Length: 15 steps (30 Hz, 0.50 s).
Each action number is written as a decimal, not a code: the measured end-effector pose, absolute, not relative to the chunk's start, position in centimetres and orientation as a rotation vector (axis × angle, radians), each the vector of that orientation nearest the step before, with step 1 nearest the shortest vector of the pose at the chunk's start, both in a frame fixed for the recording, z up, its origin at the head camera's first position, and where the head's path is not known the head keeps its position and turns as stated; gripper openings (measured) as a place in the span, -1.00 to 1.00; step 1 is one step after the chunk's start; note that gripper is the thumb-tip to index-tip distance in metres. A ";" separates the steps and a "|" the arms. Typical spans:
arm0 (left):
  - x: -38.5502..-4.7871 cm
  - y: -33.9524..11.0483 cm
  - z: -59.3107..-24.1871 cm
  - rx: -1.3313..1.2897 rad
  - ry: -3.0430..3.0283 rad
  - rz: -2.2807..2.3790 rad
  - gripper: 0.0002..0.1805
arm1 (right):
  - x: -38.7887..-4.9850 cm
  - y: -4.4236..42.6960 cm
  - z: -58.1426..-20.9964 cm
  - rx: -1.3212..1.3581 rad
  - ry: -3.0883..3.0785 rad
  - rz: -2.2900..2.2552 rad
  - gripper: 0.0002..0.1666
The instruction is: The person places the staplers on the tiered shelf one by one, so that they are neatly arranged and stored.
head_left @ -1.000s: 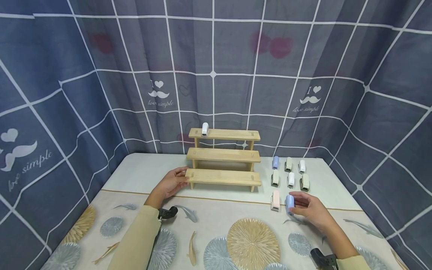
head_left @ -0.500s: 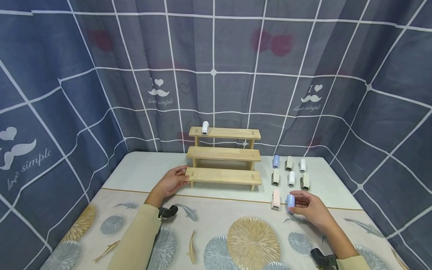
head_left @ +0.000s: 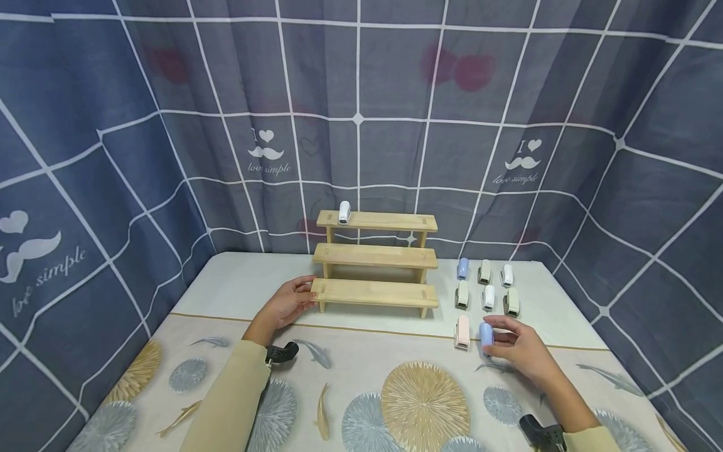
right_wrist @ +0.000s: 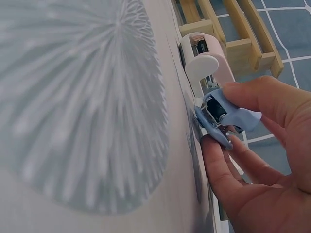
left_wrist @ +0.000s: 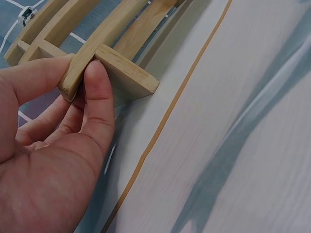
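My left hand pinches the left end of the lowest board of a three-tier wooden shelf; in the left wrist view the thumb and fingers lie around the board's end. My right hand holds a small blue stapler at the table's right, thumb on one side and fingers on the other, as the right wrist view shows with the blue stapler. Just left of it stands a pink stapler. A white stapler sits at the left of the top board.
Behind the right hand several staplers stand in rows: a blue one, white ones and cream ones. A checked curtain surrounds the table on the back and sides. A patterned cloth covers the front.
The head view has shifted very slightly. Both hands keep their places, the left at the shelf and the right on the blue stapler.
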<state>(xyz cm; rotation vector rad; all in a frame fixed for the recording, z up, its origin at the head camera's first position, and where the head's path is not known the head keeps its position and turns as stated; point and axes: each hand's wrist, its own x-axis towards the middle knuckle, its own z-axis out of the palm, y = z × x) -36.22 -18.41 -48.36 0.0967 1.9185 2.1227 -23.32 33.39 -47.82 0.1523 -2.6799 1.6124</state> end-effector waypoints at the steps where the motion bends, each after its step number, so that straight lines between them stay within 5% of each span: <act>1: -36.2 -18.4 -48.3 0.097 1.920 2.121 -0.29 | -23.4 33.4 -47.8 0.156 -2.679 1.611 -0.19; 15: -36.2 -18.4 -48.3 0.101 1.900 2.139 -0.30 | -23.8 33.2 -47.8 0.145 -2.599 1.724 -0.15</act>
